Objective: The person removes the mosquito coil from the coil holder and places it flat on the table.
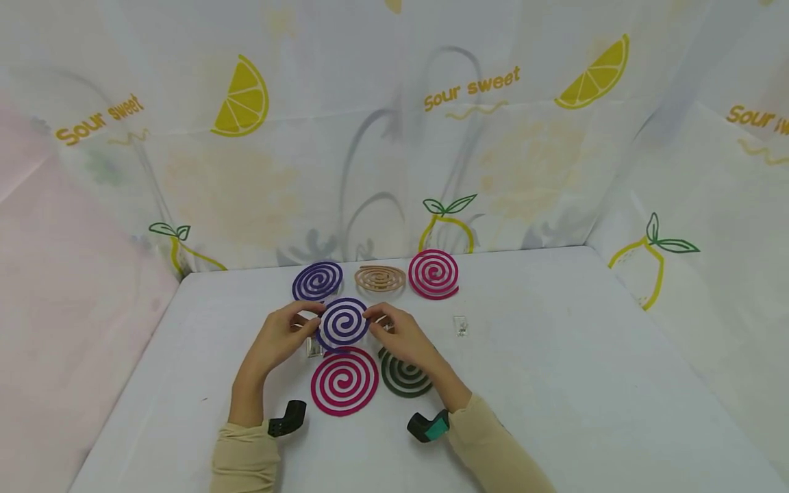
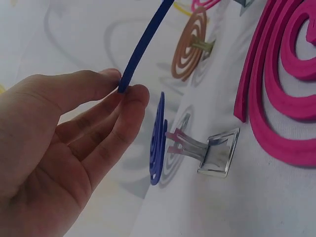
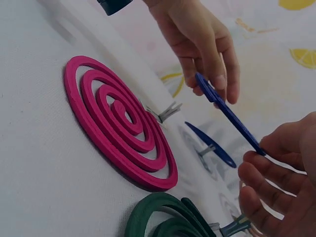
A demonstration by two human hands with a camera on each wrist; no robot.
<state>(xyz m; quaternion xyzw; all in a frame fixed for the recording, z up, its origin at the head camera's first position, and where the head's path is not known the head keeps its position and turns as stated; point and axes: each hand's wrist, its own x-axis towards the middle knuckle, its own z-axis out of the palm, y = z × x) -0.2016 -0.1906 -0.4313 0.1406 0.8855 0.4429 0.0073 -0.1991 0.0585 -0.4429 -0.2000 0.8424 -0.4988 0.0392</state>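
My left hand (image 1: 280, 340) pinches one edge of a blue mosquito coil (image 3: 231, 117) between thumb and fingers. Its opposite edge is pinched by my right hand (image 1: 403, 337), so the coil is held up on edge between the two hands. Flat on the table just below it lies a pink mosquito coil (image 3: 76, 94). Partly covered by my right hand and forearm in the head view is a green mosquito coil (image 3: 140, 217). A small metal stand (image 2: 220, 154) sits by the pink coil, close to my left hand.
Along the back stand another blue coil (image 2: 157, 148), a tan coil (image 2: 190, 44) on a metal clip, and a second pink coil (image 1: 433, 274). Right of my right hand lies a small metal piece (image 1: 461, 326). A printed cloth (image 1: 370, 137) hangs behind the white table (image 1: 555, 356).
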